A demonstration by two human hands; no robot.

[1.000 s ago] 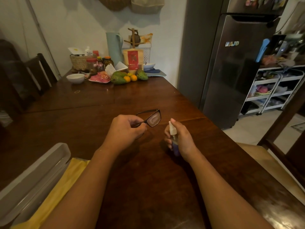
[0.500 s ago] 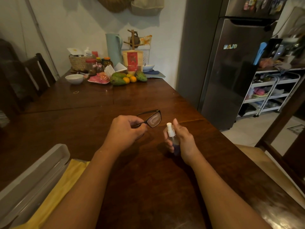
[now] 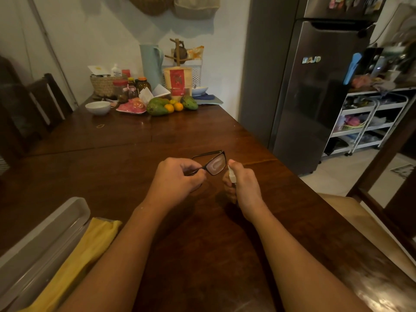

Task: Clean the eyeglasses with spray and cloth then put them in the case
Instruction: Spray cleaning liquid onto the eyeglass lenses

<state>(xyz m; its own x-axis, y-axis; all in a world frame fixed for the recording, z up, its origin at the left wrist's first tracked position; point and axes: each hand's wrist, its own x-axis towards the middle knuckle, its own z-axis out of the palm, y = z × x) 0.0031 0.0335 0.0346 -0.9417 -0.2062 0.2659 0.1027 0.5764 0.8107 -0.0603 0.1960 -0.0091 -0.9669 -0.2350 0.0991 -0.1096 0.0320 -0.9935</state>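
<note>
Pinching the eyeglasses (image 3: pixel 216 164) by one temple arm with the left hand (image 3: pixel 177 176), fingers curled tight, frame held up off the dark wooden table (image 3: pixel 202 244). Gripping the small spray bottle (image 3: pixel 231 175) just right of that pinch with the right hand (image 3: pixel 245 188), a fingertip on top of the white nozzle, nozzle close beside the nearer lens. Reaching forward with both forearms over the tabletop, wrists lifted.

Down and left of the grip, by the near edge: yellow cloth (image 3: pixel 90 244) lying flat, right against the open grey case (image 3: pixel 45 233). Far beyond the grip, at the table's far end under the pale wall: white bowl (image 3: pixel 98 106), mangoes and oranges (image 3: pixel 157 106), jars, woven basket, pale blue jug (image 3: pixel 150 64). Off to the right of the grip, past the table's edge: steel fridge (image 3: pixel 315 97), then a white wire trolley (image 3: pixel 364 122). Far left, a dark chair (image 3: pixel 45 102).
</note>
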